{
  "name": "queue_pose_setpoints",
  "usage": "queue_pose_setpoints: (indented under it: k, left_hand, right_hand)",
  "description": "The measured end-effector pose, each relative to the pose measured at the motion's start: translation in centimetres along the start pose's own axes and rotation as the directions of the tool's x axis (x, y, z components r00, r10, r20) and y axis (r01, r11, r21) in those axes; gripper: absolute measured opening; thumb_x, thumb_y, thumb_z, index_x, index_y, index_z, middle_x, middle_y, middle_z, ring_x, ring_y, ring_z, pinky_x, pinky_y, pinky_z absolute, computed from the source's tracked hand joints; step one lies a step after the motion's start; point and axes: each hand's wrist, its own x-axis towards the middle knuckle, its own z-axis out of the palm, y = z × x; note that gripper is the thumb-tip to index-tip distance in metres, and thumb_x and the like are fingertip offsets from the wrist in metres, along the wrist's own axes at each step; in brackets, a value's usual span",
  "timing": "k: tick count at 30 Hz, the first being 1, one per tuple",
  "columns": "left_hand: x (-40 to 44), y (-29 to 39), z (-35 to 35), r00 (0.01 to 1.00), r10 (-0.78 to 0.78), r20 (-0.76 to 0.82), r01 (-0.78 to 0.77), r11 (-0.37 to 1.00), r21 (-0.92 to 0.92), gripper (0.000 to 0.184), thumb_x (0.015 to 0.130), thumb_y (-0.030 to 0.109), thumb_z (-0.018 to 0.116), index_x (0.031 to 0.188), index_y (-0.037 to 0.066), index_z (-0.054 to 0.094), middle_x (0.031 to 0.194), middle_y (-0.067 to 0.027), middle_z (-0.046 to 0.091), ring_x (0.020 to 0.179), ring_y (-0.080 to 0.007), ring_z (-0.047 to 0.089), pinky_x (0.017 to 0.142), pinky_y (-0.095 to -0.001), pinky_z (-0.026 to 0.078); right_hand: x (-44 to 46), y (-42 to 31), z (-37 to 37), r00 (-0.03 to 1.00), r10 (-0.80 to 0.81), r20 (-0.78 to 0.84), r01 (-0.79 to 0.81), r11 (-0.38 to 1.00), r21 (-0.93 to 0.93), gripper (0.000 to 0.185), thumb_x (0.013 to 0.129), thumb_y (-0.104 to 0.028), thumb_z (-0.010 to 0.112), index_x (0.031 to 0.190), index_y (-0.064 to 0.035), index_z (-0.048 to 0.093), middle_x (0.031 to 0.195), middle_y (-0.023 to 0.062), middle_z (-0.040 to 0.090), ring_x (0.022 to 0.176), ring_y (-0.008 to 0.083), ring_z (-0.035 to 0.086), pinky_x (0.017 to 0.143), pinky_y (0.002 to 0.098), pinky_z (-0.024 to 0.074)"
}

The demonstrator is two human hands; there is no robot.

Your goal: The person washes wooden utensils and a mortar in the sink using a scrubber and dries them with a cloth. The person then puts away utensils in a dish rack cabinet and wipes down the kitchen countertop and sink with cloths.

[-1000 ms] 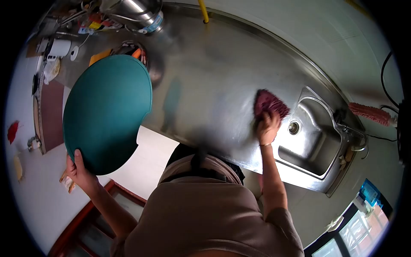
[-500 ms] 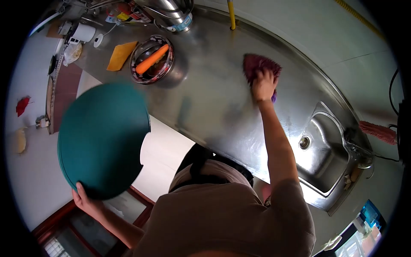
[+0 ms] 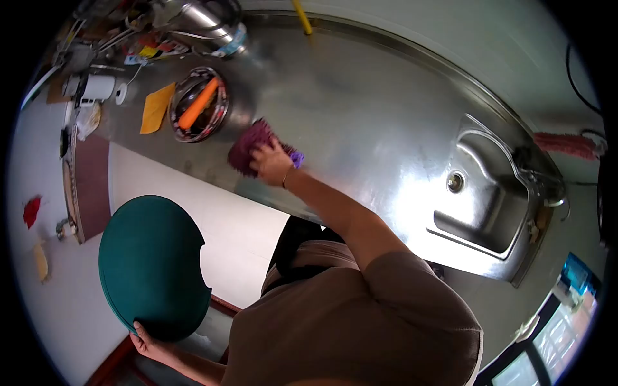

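My left hand (image 3: 146, 341) grips the lower edge of a round dark green board (image 3: 153, 267), which has a notch on its right side and is held away from the counter, over the floor. Under my right hand (image 3: 273, 162) is a shaggy maroon cloth (image 3: 250, 147), pressed on the steel counter (image 3: 347, 116) near its front edge; a purple bit shows beside the hand. Just up and left of the cloth stands a patterned bowl (image 3: 223, 106) with an orange carrot-like item (image 3: 198, 104) lying in it. A yellow-orange cloth (image 3: 156, 108) lies left of the bowl.
A sink (image 3: 479, 209) with a faucet is set in the counter's right end. At the back left stands a metal pot (image 3: 199, 26), with packets and a white container (image 3: 98, 87) nearby. A yellow hose (image 3: 302, 16) rises at the back edge.
My right hand has swept the maroon cloth leftward across the counter, from near the sink to near the bowl. The green board is lower and no longer covers the bowl.
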Motion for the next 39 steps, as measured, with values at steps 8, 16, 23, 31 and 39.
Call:
queue_pose_setpoints:
  k: [8, 16, 23, 31, 39]
  left_hand:
    - [0.4, 0.8, 4.6, 0.987, 0.061, 0.15, -0.07, 0.996, 0.055, 0.033, 0.087, 0.028, 0.057, 0.1, -0.003, 0.059, 0.089, -0.0103, 0.06, 0.079, -0.0184, 0.053, 0.075, -0.0321, 0.043]
    - [-0.6, 0.8, 9.1, 0.953, 0.097, 0.287, -0.055, 0.987, -0.151, 0.028, 0.086, 0.027, 0.06, 0.09, -0.001, 0.06, 0.078, -0.0041, 0.058, 0.07, -0.011, 0.052, 0.068, -0.0232, 0.042]
    - [-1.6, 0.1, 12.0, 0.891, 0.179, 0.417, -0.033, 0.942, -0.335, 0.02, 0.087, 0.017, 0.059, 0.094, -0.001, 0.061, 0.083, -0.004, 0.062, 0.072, -0.0093, 0.054, 0.069, -0.0217, 0.042]
    - [-2.9, 0.4, 12.0, 0.912, 0.133, 0.388, 0.027, 0.925, -0.38, 0.022, 0.086, 0.021, 0.06, 0.094, 0.0, 0.06, 0.084, -0.0045, 0.062, 0.073, -0.0112, 0.055, 0.069, -0.0235, 0.043]
    - [-0.9, -1.2, 8.7, 0.922, 0.152, 0.356, -0.03, 0.945, -0.326, 0.024, 0.088, 0.02, 0.058, 0.097, -0.001, 0.06, 0.085, -0.0031, 0.061, 0.075, -0.009, 0.053, 0.071, -0.0228, 0.042]
  right_hand:
    - [-15.4, 0.9, -5.0, 0.981, -0.154, 0.115, 0.129, 0.971, 0.2, 0.032, 0.069, -0.029, 0.062, 0.098, -0.016, 0.063, 0.123, 0.0052, 0.049, 0.122, 0.0229, 0.037, 0.102, 0.0547, 0.0226]
    - [-29.8, 5.1, -10.5, 0.92, 0.379, -0.099, -0.383, 0.924, -0.02, 0.034, 0.064, -0.021, 0.064, 0.097, -0.0146, 0.064, 0.119, 0.006, 0.051, 0.119, 0.0247, 0.041, 0.102, 0.0502, 0.0269]
    - [-33.4, 10.9, -13.0, 0.639, 0.635, -0.434, -0.734, 0.673, -0.094, 0.027, 0.063, -0.011, 0.059, 0.089, -0.0146, 0.063, 0.109, 0.0033, 0.056, 0.107, 0.0239, 0.049, 0.084, 0.0413, 0.0385]
    - [-33.3, 11.8, -12.9, 0.496, 0.706, -0.506, -0.838, 0.541, -0.067, 0.026, 0.066, -0.01, 0.057, 0.091, -0.0139, 0.061, 0.111, 0.0033, 0.055, 0.111, 0.0239, 0.046, 0.084, 0.0424, 0.0386]
    - [-27.9, 16.2, -12.5, 0.348, 0.736, -0.581, -0.913, 0.406, -0.032, 0.031, 0.069, -0.011, 0.053, 0.099, -0.0105, 0.061, 0.117, 0.0092, 0.053, 0.117, 0.0275, 0.043, 0.093, 0.0474, 0.0338]
